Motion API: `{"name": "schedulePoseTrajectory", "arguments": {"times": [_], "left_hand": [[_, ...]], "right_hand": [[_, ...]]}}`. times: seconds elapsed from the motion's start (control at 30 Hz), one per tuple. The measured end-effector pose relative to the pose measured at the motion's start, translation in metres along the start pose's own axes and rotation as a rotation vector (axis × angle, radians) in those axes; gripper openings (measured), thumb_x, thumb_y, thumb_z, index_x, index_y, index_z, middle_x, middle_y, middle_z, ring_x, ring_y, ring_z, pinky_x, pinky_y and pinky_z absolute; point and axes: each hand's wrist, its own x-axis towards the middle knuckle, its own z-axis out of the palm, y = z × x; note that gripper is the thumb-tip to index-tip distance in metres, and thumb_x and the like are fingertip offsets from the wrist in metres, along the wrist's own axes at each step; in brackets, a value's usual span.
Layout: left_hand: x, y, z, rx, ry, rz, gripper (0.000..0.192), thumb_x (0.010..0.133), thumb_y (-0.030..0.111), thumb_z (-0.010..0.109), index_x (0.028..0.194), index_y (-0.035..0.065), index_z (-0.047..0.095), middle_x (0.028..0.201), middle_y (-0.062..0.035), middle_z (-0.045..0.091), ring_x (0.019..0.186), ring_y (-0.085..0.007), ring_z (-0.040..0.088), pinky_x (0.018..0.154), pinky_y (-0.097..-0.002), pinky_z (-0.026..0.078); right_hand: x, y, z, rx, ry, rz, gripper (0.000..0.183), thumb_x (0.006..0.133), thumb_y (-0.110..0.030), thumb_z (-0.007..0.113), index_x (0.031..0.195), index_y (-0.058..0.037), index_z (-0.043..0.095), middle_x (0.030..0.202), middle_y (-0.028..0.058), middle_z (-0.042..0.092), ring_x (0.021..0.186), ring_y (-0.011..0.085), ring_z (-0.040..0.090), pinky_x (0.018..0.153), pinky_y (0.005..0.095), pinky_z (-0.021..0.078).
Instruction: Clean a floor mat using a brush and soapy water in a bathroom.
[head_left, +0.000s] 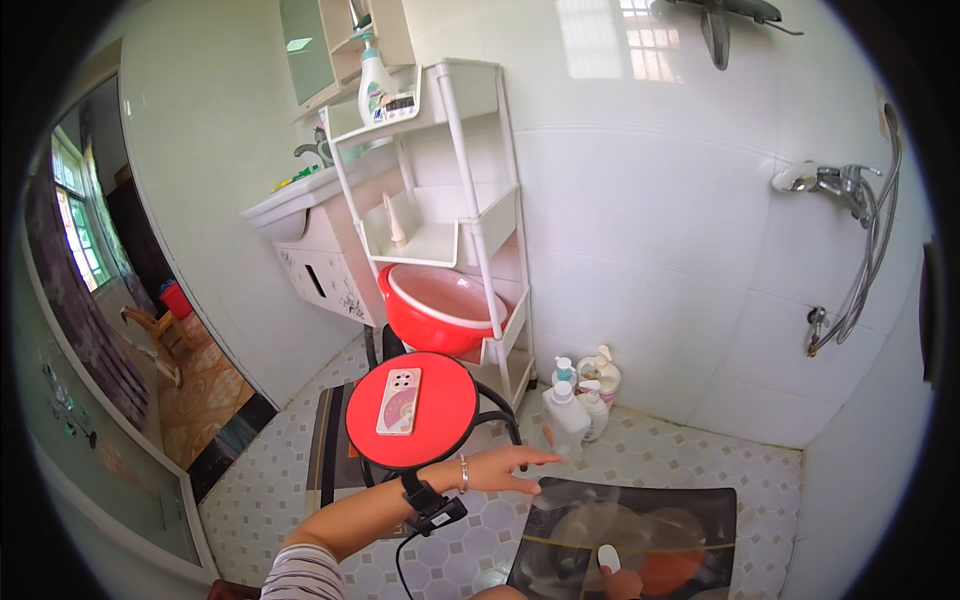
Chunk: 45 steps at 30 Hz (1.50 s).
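A dark floor mat (566, 517) with ribbed borders, a thin yellow line and a red-orange patch lies before me on the tiles. Pale, cloudy smears cover part of it. My left hand (510, 466) stretches out over the mat's far left corner, fingers extended and holding nothing; whether it touches the mat cannot be told. At the bottom edge, my right hand (624, 583) grips a white round-ended object (609, 559) over the mat. Most of that hand is cut off by the frame, and what the object is stays unclear.
Left of the mat stands a red-topped stool (450, 397) bearing a phone (399, 401). Several pump bottles (566, 412) stand by the wall. A white shelf rack (480, 240) holds a red basin (431, 330). A shower hose (874, 270) hangs at right.
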Motion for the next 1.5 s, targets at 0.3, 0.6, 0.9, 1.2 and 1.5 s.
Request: {"name": "schedulePoseTrajectory", "arguments": {"times": [0.3, 0.6, 0.9, 1.2, 1.5], "left_hand": [[-0.016, 0.079, -0.074, -0.042, 0.142, -0.119, 0.051, 0.084, 0.019, 0.061, 0.131, 0.0087, 0.043, 0.122, -0.0103, 0.054, 0.11, -0.0195, 0.052, 0.094, -0.0317, 0.04], [-0.041, 0.14, -0.239, 0.168, 0.796, -0.228, 0.028, 0.082, 0.015, 0.063, 0.108, 0.0059, 0.061, 0.102, -0.0099, 0.063, 0.091, -0.0166, 0.06, 0.078, -0.0281, 0.048], [-0.058, 0.142, -0.441, 0.486, 1.282, -0.219, 0.027, 0.079, 0.019, 0.062, 0.102, 0.0039, 0.062, 0.096, -0.0155, 0.061, 0.08, -0.027, 0.06, 0.072, -0.0359, 0.048], [-0.044, 0.126, -0.544, 0.471, 1.357, -0.408, 0.032, 0.077, 0.018, 0.063, 0.106, 0.0034, 0.061, 0.099, -0.0166, 0.063, 0.081, -0.0261, 0.063, 0.075, -0.0355, 0.049], [-0.039, 0.11, -0.554, 0.373, 1.233, -0.418, 0.029, 0.071, 0.015, 0.068, 0.097, 0.0031, 0.064, 0.084, -0.0112, 0.067, 0.076, -0.0217, 0.065, 0.073, -0.0305, 0.05]], "right_hand": [[-0.05, 0.0, -0.104, 0.044, 0.148, -0.018, 0.06, 0.085, -0.053, 0.042, 0.069, 0.0009, 0.064, 0.071, 0.0232, 0.062, 0.07, 0.0406, 0.061, 0.062, 0.0499, 0.0478], [-0.115, -0.018, -0.179, 0.227, 0.0, 0.104, 0.076, 0.086, -0.062, 0.032, 0.066, 0.006, 0.061, 0.069, 0.0269, 0.06, 0.07, 0.0436, 0.059, 0.064, 0.0512, 0.0446], [-0.166, -0.125, -0.279, 0.112, 0.018, 0.223, 0.081, 0.083, -0.067, 0.033, 0.069, 0.0085, 0.061, 0.072, 0.0291, 0.06, 0.071, 0.0456, 0.058, 0.063, 0.0503, 0.0437], [-0.171, -0.182, -0.337, 0.175, -0.055, 0.331, 0.071, 0.086, -0.059, 0.038, 0.083, 0.0076, 0.062, 0.083, 0.0265, 0.062, 0.083, 0.0438, 0.057, 0.071, 0.049, 0.0431], [-0.177, -0.187, -0.354, 0.057, 0.023, 0.431, 0.063, 0.082, -0.056, 0.046, 0.077, 0.0046, 0.064, 0.079, 0.0267, 0.061, 0.081, 0.0431, 0.059, 0.071, 0.0501, 0.0446]]}}
